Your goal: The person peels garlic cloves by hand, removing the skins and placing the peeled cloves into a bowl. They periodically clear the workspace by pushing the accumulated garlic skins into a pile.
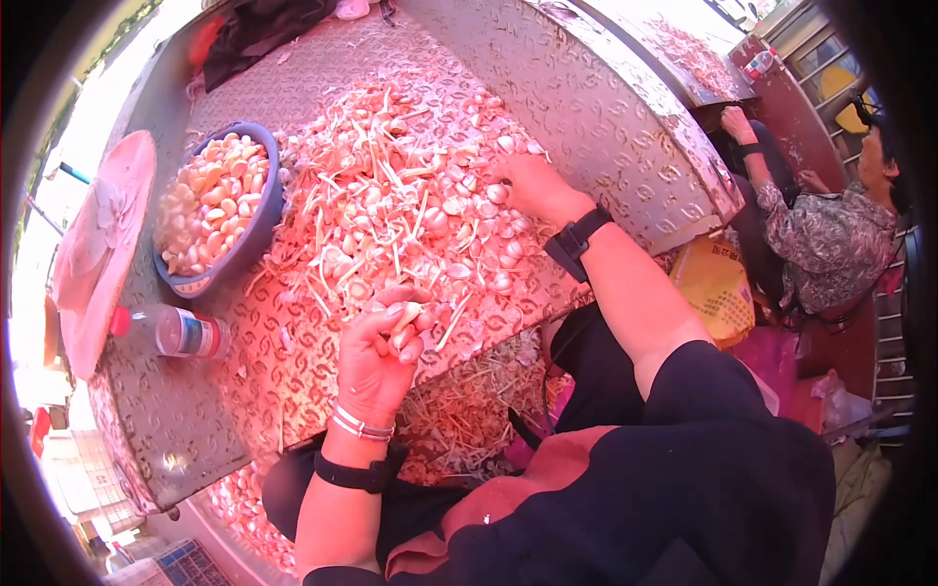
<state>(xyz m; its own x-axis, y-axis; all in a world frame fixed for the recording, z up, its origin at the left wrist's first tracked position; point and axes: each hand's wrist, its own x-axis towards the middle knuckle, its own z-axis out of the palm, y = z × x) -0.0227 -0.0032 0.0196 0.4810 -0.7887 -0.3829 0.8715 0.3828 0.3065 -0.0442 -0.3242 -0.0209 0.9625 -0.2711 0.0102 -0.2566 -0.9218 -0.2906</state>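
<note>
My left hand (379,356) is raised over the front edge of the metal table, its fingers curled around pale garlic cloves (408,314). Beyond it spreads a heap of garlic cloves, dry skins and stalks (381,195). At the heap's right side, my right hand (537,188) reaches down with bent fingers, and a garlic clove (497,193) shows at its fingertips. The fingers' far sides are hidden. A blue-grey bowl (273,186) full of peeled cloves (220,200) stands left of the heap.
A plastic bottle (191,333) lies left of my left hand, near a pink hat (103,244). Raised metal sides (586,107) border the table. Stalks and skins (469,410) lie below its front edge. Another person (831,234) sits at the right, beside a yellow sack (713,288).
</note>
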